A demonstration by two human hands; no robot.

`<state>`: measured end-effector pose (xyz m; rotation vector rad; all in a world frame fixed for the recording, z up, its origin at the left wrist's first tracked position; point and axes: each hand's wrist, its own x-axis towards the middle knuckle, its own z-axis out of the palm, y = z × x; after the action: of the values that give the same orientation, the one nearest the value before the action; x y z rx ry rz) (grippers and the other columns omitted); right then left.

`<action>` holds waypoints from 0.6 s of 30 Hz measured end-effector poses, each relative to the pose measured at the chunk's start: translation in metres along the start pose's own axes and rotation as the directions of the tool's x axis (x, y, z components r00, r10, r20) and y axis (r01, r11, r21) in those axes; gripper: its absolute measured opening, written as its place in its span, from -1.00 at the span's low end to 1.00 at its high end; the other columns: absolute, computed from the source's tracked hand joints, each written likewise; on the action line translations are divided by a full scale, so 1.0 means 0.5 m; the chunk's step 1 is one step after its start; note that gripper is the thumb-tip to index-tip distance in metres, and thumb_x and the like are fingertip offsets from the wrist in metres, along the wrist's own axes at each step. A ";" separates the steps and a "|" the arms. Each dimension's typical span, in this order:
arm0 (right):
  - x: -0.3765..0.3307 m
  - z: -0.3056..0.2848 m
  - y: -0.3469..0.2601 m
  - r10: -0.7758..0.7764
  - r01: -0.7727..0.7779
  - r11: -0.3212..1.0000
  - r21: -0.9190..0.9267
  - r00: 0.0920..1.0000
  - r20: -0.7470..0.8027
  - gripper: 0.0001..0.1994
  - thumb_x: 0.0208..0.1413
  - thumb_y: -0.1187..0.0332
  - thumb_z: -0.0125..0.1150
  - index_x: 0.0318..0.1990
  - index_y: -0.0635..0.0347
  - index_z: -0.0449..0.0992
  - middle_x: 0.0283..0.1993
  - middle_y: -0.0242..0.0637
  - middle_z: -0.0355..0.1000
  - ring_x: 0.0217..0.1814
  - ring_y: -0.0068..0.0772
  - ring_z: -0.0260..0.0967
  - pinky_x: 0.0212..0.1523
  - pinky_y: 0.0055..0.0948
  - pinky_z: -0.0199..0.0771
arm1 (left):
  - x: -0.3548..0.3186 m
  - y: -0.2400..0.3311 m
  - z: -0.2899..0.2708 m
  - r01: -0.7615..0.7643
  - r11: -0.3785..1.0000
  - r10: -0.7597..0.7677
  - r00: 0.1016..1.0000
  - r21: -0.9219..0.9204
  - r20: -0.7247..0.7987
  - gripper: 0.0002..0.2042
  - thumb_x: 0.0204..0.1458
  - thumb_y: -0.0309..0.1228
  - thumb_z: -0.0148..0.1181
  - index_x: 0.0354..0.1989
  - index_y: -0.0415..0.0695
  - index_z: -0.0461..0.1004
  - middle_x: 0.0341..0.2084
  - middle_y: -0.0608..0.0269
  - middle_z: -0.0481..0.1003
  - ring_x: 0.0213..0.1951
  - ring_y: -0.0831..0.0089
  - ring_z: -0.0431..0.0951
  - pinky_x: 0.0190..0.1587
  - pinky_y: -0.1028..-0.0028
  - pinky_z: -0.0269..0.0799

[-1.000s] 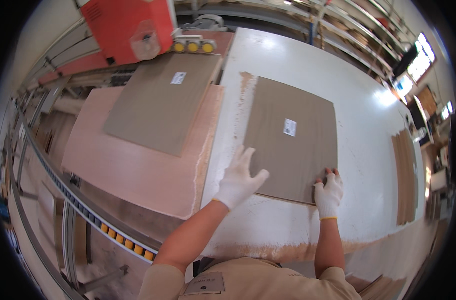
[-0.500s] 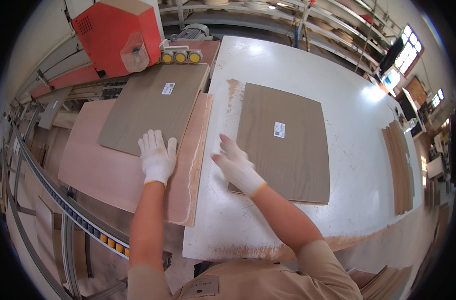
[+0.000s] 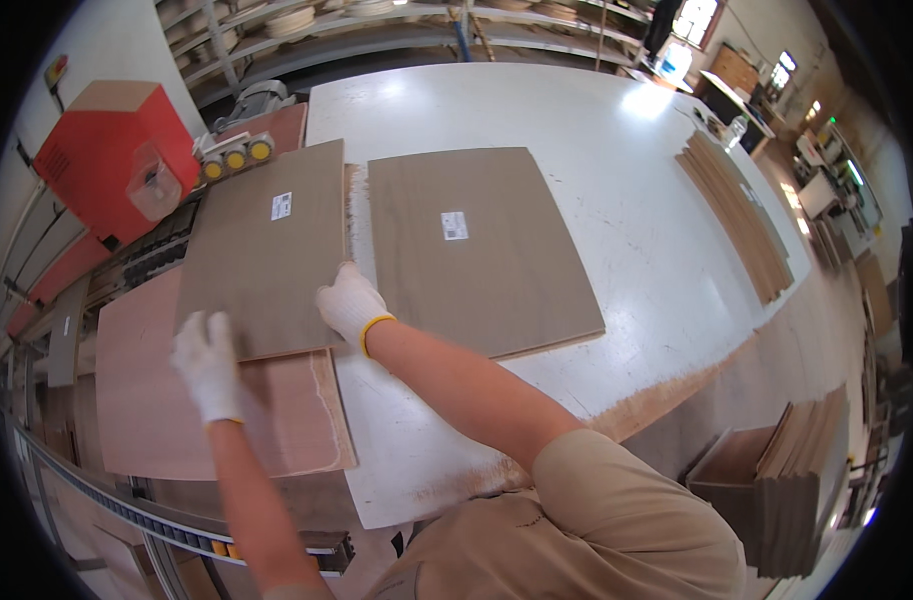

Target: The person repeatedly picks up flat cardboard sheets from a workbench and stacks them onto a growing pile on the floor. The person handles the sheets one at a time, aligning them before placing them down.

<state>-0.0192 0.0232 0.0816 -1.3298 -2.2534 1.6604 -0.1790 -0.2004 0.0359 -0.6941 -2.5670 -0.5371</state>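
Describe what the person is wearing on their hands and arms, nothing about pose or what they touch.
Both the left hand and the right hand wear white knitted work gloves; the right glove shows a yellow band at its cuff. The forearms are bare from the glove cuffs up. A short beige sleeve covers the right upper arm and shoulder. No watch or jewellery shows.

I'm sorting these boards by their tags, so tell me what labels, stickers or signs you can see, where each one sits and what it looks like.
Left label: small white rectangle with dark print, upper middle of the left grey-brown panel, which both gloved hands touch.
Right label: small white rectangle with dark print, upper middle of the right grey-brown panel on the white table.
Round sign: yellow and red, on the wall above the red machine.
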 end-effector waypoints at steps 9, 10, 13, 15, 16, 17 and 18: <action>-0.026 -0.209 0.107 -0.121 0.138 0.987 0.085 0.977 -0.178 -0.61 0.29 0.20 0.06 0.09 0.33 0.51 0.14 0.24 0.55 0.18 0.29 0.52 0.24 0.00 0.51 | 0.112 -0.057 -0.050 0.671 0.700 -0.320 0.600 -0.244 0.733 -0.39 0.32 0.13 0.13 0.23 -0.19 0.56 0.03 0.09 0.65 -0.06 0.24 0.67 0.04 0.23 0.57; -0.027 -0.248 0.128 -0.536 0.393 0.651 -0.650 0.844 -0.026 -0.63 0.29 0.19 0.07 0.05 0.29 0.56 0.09 0.16 0.58 0.15 0.20 0.53 0.19 -0.04 0.54 | 0.099 -0.033 -0.050 0.734 0.619 -0.289 0.542 -0.279 0.789 -0.44 0.34 0.07 0.13 0.22 -0.18 0.57 0.03 0.08 0.65 -0.05 0.28 0.68 0.03 0.22 0.58; -0.063 -0.327 0.213 -0.027 0.060 0.976 0.208 0.987 -0.157 -0.61 0.33 0.11 0.11 0.07 0.25 0.56 0.10 -0.01 0.56 0.12 -0.11 0.54 0.11 -0.18 0.52 | 0.040 0.045 -0.013 0.770 0.331 -0.017 0.583 -0.545 0.812 -0.54 0.37 -0.07 0.18 0.17 -0.24 0.59 -0.01 0.13 0.65 -0.09 0.36 0.68 -0.04 0.31 0.59; -0.079 -0.369 0.261 -0.076 0.097 0.991 0.097 0.976 -0.204 -0.62 0.32 0.10 0.13 0.03 0.25 0.56 -0.03 -0.04 0.58 0.06 -0.10 0.54 0.10 -0.18 0.49 | 0.013 0.096 0.016 0.737 0.200 0.115 0.637 -0.646 0.763 -0.57 0.37 -0.14 0.22 0.13 -0.31 0.59 -0.06 0.16 0.67 -0.13 0.41 0.68 -0.09 0.40 0.59; -0.089 -0.390 0.285 -0.037 0.071 0.988 0.139 0.972 -0.234 -0.64 0.32 0.12 0.13 0.02 0.23 0.56 -0.07 -0.06 0.57 0.04 -0.10 0.53 0.08 -0.19 0.50 | -0.001 0.125 0.031 0.738 0.185 0.131 0.636 -0.649 0.761 -0.58 0.36 -0.17 0.24 0.11 -0.33 0.60 -0.09 0.17 0.67 -0.15 0.43 0.68 -0.11 0.44 0.59; -0.103 -0.413 0.309 0.003 0.046 0.982 0.181 0.965 -0.262 -0.66 0.33 0.13 0.14 0.00 0.22 0.56 -0.10 -0.07 0.56 0.02 -0.11 0.53 0.07 -0.20 0.50 | -0.016 0.154 0.042 0.735 0.161 0.162 0.638 -0.658 0.752 -0.59 0.36 -0.20 0.26 0.09 -0.36 0.60 -0.12 0.17 0.68 -0.17 0.46 0.68 -0.13 0.48 0.58; -0.112 -0.430 0.328 -0.133 0.173 0.979 0.103 0.940 -0.313 -0.69 0.32 0.18 0.15 -0.03 0.26 0.57 -0.15 -0.14 0.53 -0.02 -0.21 0.49 0.02 -0.24 0.48 | -0.026 0.185 0.050 0.719 0.215 0.156 0.643 -0.661 0.750 -0.59 0.35 -0.17 0.26 0.04 -0.36 0.62 -0.16 0.21 0.68 -0.21 0.49 0.66 -0.15 0.48 0.57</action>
<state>0.2202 0.1597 0.0662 -1.2457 -1.9819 1.4119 -0.1258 -0.1195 0.0320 -0.7638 -2.7630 -2.6856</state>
